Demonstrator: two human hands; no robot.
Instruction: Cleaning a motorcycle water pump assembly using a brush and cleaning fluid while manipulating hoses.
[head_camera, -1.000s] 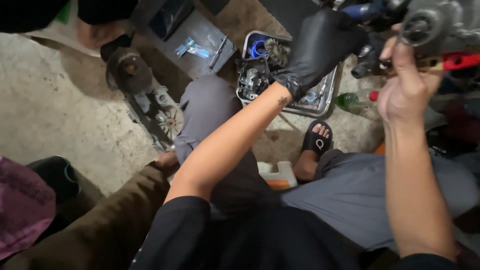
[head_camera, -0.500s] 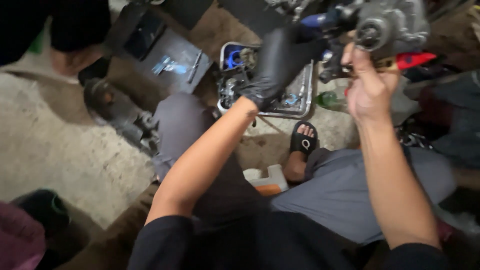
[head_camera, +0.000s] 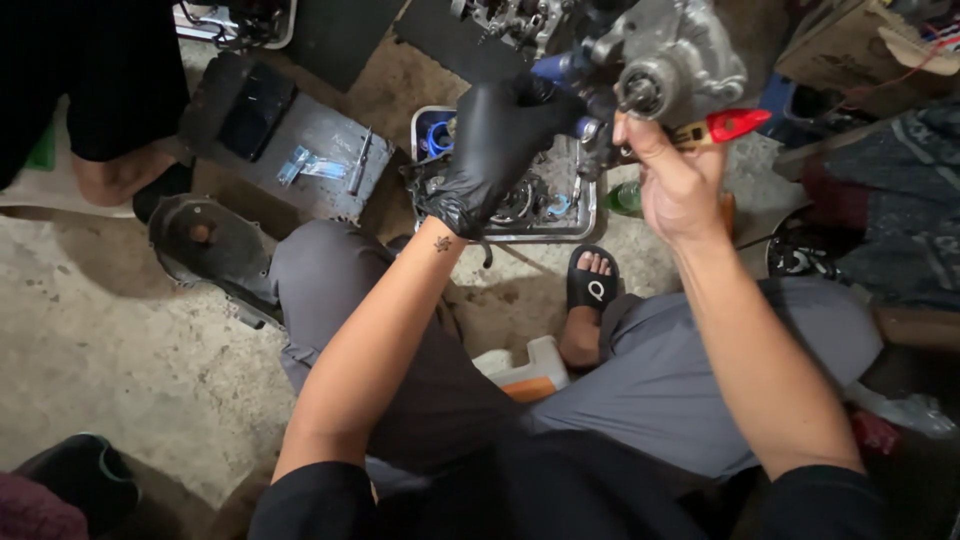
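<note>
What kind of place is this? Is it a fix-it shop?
Probably a small repair workshop for engines. The gloved left hand and bare right hand work on a grey metal engine part, above a metal tray of small parts on a stained concrete floor.

A cardboard box (head_camera: 835, 45) sits at the upper right corner of the view — brown, with open flaps, cut off by the frame edge. On the grey metal plate (head_camera: 300, 140) lying on the floor at upper left rests a small blue-and-clear plastic packet (head_camera: 312, 165), flat and crumpled, beside a thin metal tool. At the lower right, next to the person's leg, lies a clear plastic wrapper (head_camera: 905, 412) — its contents cannot be made out. No signs or screens show.
</note>
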